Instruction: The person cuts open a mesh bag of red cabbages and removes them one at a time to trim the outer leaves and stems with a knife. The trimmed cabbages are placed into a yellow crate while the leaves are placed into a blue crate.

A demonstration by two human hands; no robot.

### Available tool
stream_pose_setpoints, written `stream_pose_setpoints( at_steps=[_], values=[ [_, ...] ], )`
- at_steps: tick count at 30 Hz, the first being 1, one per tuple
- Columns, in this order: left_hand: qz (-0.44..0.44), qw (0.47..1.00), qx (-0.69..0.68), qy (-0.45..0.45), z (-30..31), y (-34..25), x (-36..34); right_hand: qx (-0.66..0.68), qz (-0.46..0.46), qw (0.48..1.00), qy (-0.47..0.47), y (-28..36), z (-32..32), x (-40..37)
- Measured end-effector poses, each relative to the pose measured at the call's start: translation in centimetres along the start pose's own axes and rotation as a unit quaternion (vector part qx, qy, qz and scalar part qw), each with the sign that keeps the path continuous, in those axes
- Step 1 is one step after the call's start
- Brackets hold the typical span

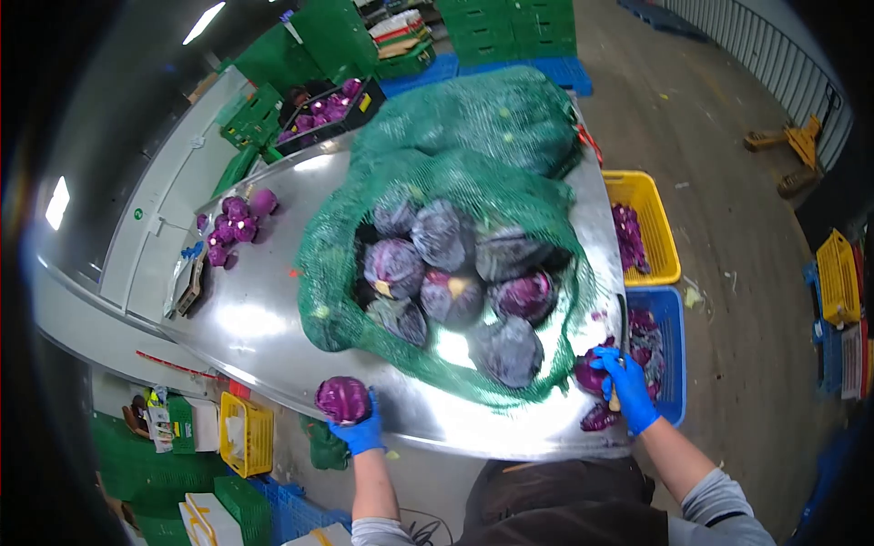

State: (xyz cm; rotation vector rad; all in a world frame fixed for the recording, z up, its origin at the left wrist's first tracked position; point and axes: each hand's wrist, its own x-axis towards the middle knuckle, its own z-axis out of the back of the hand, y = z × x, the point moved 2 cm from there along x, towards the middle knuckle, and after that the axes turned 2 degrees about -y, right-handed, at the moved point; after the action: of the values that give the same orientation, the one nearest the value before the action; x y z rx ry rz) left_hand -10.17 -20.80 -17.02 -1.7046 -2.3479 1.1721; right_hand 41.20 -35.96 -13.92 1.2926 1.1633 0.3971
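My left hand (361,431), in a blue glove, is closed around a trimmed red cabbage (342,399) at the near left edge of the metal table (264,350). On the right, my gloved right hand (630,389) grips a knife (624,320), its dark blade pointing away from me and its pale handle showing below the fingers. Beside that hand lie purple cabbage pieces (598,417) and a darker cabbage part (590,371) at the table's edge. Between my hands, a green mesh sack (410,359) lies open, with several untrimmed red cabbages (443,235) inside.
A blue crate (672,364) and a yellow crate (660,218) with purple leaves stand along the table's right side. Trimmed cabbages (238,221) sit at the far left. Another full green sack (473,114) lies behind, near a black crate (366,102) of cabbages.
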Motion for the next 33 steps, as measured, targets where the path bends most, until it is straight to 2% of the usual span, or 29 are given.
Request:
stream_pose_setpoints(
  at_steps=[2, 4, 5, 7, 8, 10, 12, 13, 14, 15, 16, 17, 18, 19, 20, 21, 22, 23, 25, 26, 27, 28, 29, 30, 32, 33],
  values=[
    [-0.008, 0.991, -0.111, -0.07, -1.1, -2.8, 3.0, -0.005, 0.015, 0.999, -0.034, 0.1, -0.7, 1.3],
    [-0.083, 0.977, -0.162, -0.111, -0.9, -4.6, 7.1, 0.002, 0.019, 1.0, -0.024, 1.0, -2.1, 1.9],
    [-0.084, 0.976, -0.17, -0.11, -1.7, -4.4, 7.6, -0.017, 0.045, 0.998, -0.042, 1.6, -3.1, 2.1],
    [-0.098, 0.991, 0.03, -0.087, -3.4, -3.9, 8.4, -0.068, 0.074, 0.994, -0.043, 1.7, -4.0, 3.1],
    [-0.104, 0.983, 0.13, -0.073, -5.0, -3.2, 8.2, -0.108, 0.186, 0.976, -0.023, -0.7, -3.4, 5.5],
    [-0.112, 0.975, 0.181, -0.062, -8.8, -0.4, 4.6, -0.077, 0.221, 0.972, 0.006, 1.1, -5.4, 6.4],
    [-0.218, 0.897, 0.377, 0.075, -10.8, 3.2, 3.5, -0.055, 0.189, 0.979, 0.042, 2.5, -6.5, 7.9],
    [-0.217, 0.897, 0.377, 0.078, -11.4, 5.2, 2.8, -0.092, 0.193, 0.976, 0.05, 3.2, -7.1, 8.6],
    [-0.29, 0.874, 0.388, 0.041, -11.8, 6.7, 2.0, -0.158, 0.253, 0.952, 0.063, 2.5, -7.1, 10.5],
    [-0.362, 0.843, 0.398, 0.004, -12.2, 7.6, 1.7, -0.169, 0.277, 0.943, 0.069, 2.5, -7.6, 11.5],
    [-0.361, 0.842, 0.401, 0.005, -12.7, 8.0, 1.9, -0.178, 0.299, 0.934, 0.074, 2.5, -8.2, 12.3],
    [-0.3, 0.88, 0.368, -0.012, -13.3, 8.6, 2.5, -0.177, 0.296, 0.936, 0.07, 2.6, -8.8, 12.3],
    [-0.236, 0.913, 0.332, -0.024, -14.4, 9.3, 3.2, -0.158, 0.193, 0.964, 0.088, 2.8, -9.2, 12.1],
    [-0.265, 0.908, 0.324, -0.026, -15.8, 9.5, 3.4, -0.135, 0.091, 0.981, 0.102, 2.5, -9.5, 12.4],
    [-0.257, 0.931, 0.257, -0.026, -16.1, 10.3, 4.1, -0.091, 0.181, 0.973, 0.112, -0.8, -9.9, 14.2],
    [-0.167, 0.962, 0.205, -0.071, -18.9, 10.3, 2.1, -0.081, 0.177, 0.974, 0.114, -0.2, -10.8, 14.2],
    [-0.177, 0.968, 0.174, -0.044, -16.4, 10.3, 5.3, -0.069, 0.171, 0.976, 0.114, 0.7, -12.2, 13.4],
    [-0.221, 0.944, 0.225, -0.093, -16.7, 9.7, 6.1, -0.067, 0.172, 0.978, 0.096, 1.4, -12.8, 13.1],
    [-0.203, 0.927, 0.255, -0.183, -20.2, 8.5, 4.9, -0.12, 0.163, 0.976, 0.083, 2.0, -13.5, 13.1],
    [-0.255, 0.904, 0.3, -0.167, -14.6, 7.2, 11.3, -0.121, 0.161, 0.977, 0.071, 1.4, -13.9, 13.4],
    [-0.308, 0.875, 0.341, -0.155, -8.9, 5.9, 17.6, -0.062, 0.127, 0.988, 0.069, 0.5, -14.2, 13.4],
    [-0.302, 0.876, 0.345, -0.148, -9.3, 5.4, 19.5, -0.001, 0.094, 0.993, 0.068, -0.2, -14.7, 13.5],
    [-0.382, 0.82, 0.408, -0.125, -9.9, 4.7, 20.4, 0.012, 0.144, 0.988, 0.056, -0.3, -15.4, 13.6],
    [-0.458, 0.75, 0.467, -0.1, -10.2, 3.8, 21.0, 0.014, 0.14, 0.989, 0.051, 0.0, -16.1, 13.6],
    [-0.432, 0.763, 0.47, -0.106, -10.8, 2.1, 23.6, 0.005, 0.146, 0.989, 0.03, 1.2, -17.8, 12.9],
    [-0.368, 0.775, 0.489, -0.159, -12.4, 1.6, 24.1, -0.008, 0.169, 0.986, 0.011, 1.4, -18.8, 12.8]
  ],
)
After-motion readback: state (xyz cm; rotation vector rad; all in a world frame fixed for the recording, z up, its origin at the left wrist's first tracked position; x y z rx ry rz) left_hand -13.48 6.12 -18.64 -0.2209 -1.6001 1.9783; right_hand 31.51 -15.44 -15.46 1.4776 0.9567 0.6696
